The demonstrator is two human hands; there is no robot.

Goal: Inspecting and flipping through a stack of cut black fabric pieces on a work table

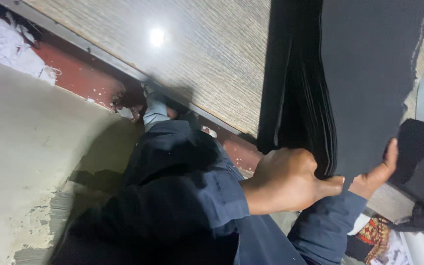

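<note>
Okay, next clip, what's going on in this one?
A person in dark blue sleeves is handling a thick stack of black fabric pieces at the edge of a pale woven-textured table. The left hand grips the stack's lower edge, thumb pressed against it. The right hand holds the outermost black sheet, lifted a little apart from the rest. Below the table there is a red floor and a grey concrete surface; white cloth lies at top left.

No packages, labels, signs or screens show anywhere in the head view, from twelve o'clock round.
</note>
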